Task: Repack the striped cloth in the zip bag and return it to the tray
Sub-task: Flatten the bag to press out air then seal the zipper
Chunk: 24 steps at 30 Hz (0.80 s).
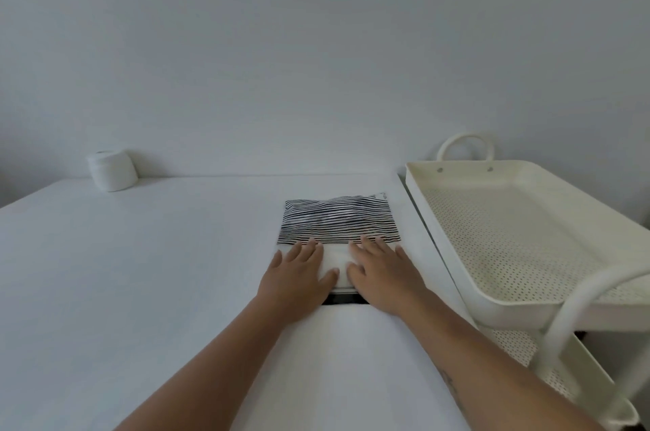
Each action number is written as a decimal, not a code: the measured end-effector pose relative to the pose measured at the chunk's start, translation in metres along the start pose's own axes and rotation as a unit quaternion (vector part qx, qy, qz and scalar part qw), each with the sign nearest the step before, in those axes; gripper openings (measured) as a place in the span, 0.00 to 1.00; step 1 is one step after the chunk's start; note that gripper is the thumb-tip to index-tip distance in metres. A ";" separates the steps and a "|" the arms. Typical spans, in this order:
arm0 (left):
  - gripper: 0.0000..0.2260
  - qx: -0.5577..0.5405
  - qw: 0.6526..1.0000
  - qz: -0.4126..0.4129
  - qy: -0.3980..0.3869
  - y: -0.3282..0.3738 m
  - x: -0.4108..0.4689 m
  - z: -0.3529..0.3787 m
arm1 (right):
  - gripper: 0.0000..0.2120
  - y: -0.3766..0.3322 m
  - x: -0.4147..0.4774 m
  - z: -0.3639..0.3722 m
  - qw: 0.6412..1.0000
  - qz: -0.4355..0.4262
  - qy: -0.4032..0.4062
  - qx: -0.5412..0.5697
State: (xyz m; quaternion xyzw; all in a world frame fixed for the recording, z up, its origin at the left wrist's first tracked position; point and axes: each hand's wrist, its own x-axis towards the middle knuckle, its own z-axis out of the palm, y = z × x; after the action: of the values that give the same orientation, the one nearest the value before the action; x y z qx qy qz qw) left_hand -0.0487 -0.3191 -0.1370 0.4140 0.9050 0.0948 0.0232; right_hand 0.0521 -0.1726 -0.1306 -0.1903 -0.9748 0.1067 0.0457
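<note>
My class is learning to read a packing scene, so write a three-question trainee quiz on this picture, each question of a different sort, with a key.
1. True or false: the bag already lies in the tray.
2. Where do the left hand and right hand rest? A) flat on the near end of the bag B) on the tray rim C) on the white roll
3. Fill in: the tray stands to the ____ of the table.

Key: 1 false, the bag with the cloth lies on the table. 2 A. 3 right.
</note>
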 end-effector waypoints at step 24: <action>0.08 -0.119 0.987 0.106 0.019 -0.003 -0.052 -0.045 | 0.11 -0.007 -0.062 -0.041 0.995 -0.097 -0.006 -0.025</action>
State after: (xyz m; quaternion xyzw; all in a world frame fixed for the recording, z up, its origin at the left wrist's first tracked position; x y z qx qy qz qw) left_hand -0.0221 -0.3670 -0.0958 0.5004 0.8384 0.2115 0.0447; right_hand 0.1119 -0.1953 -0.0925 -0.0958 -0.9912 0.0787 0.0456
